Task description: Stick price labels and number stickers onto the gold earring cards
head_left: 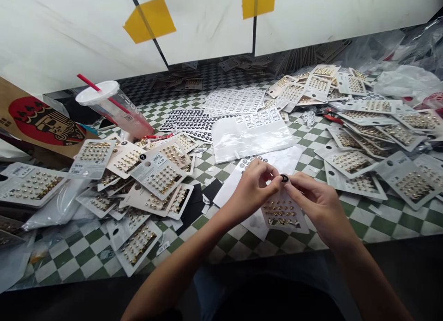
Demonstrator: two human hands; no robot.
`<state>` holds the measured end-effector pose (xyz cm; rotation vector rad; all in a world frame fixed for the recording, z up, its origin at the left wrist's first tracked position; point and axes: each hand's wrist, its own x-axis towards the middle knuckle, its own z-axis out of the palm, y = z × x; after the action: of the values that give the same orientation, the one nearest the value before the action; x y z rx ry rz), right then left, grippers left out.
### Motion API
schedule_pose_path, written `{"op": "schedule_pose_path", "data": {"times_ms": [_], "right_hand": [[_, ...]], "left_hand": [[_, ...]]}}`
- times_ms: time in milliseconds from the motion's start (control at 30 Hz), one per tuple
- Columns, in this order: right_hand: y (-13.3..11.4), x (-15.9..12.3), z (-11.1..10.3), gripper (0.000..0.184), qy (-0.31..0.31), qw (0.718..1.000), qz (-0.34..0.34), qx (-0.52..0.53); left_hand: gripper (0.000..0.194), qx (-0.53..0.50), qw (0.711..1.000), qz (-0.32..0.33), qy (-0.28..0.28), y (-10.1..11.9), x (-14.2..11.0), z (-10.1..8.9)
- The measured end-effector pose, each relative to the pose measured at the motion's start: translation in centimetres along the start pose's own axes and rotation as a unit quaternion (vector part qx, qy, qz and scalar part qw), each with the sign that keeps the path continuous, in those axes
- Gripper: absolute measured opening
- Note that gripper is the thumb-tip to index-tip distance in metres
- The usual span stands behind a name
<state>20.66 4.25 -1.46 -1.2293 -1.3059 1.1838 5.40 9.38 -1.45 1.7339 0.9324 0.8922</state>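
An earring card (285, 215) with rows of small gold studs hangs between my two hands, just above the front of the table. At its top edge is a round black sticker (284, 178) with a white mark. My left hand (258, 182) pinches the card's upper left, thumb tip touching the sticker's edge. From the other side, my right hand (313, 201) grips the upper right, its thumb just under the sticker. Fingertips hide part of the card's top. Beneath lies a white sheet (228, 192) with round grey marks.
Piles of earring cards lie left (157, 175) and right (353, 162). Behind my hands are a clear plastic bag (249, 139), a black round-sticker sheet (188, 122) and a price-label sheet (235, 99). A lidded plastic cup (117, 111) with red straw stands back left. Red-handled pliers (332, 118) lie right.
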Motion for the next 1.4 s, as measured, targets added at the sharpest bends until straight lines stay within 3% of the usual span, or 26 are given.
{"op": "schedule_pose_path", "data": {"times_ms": [600,733,800,867,967,1067,1200,1300,1400], "right_hand": [[0.2,0.0,0.2,0.015,0.001,1.000,-0.007,-0.005],[-0.2,0.5,0.3,0.014,0.016,1.000,-0.002,-0.015],[-0.5,0.9,0.2,0.013,0.014,1.000,0.006,-0.021],[-0.8,1.5,0.1,0.015,0.011,1.000,0.022,-0.005],[-1.2,2.1,0.1,0.021,-0.009,0.993,0.081,0.090],[-1.3,2.4,0.8,0.024,-0.074,0.966,0.154,0.193],[-0.9,2.6,1.8,0.026,-0.121,0.953,0.168,0.223],[-0.7,2.9,1.6,0.024,-0.118,0.965,0.144,0.187],[-0.6,3.7,0.2,0.030,-0.104,0.986,0.102,0.087]], "left_hand": [[0.012,0.050,0.998,0.023,0.008,0.1,0.1,0.2],[0.022,0.005,1.000,-0.017,0.020,0.4,-0.1,-0.1],[0.026,-0.019,0.999,-0.035,-0.002,0.6,-0.1,-0.8],[0.015,-0.031,0.998,-0.031,-0.045,0.9,-0.1,-1.8],[0.021,-0.050,0.993,0.020,-0.102,1.5,0.0,-3.4],[0.020,-0.008,0.989,0.084,-0.121,1.9,0.1,-4.1],[0.011,0.029,0.988,0.118,-0.094,1.7,0.3,-4.0],[0.011,0.009,0.995,0.079,-0.058,1.3,0.1,-4.3],[0.011,0.056,0.998,0.017,0.025,1.2,-0.9,-6.1]]}}
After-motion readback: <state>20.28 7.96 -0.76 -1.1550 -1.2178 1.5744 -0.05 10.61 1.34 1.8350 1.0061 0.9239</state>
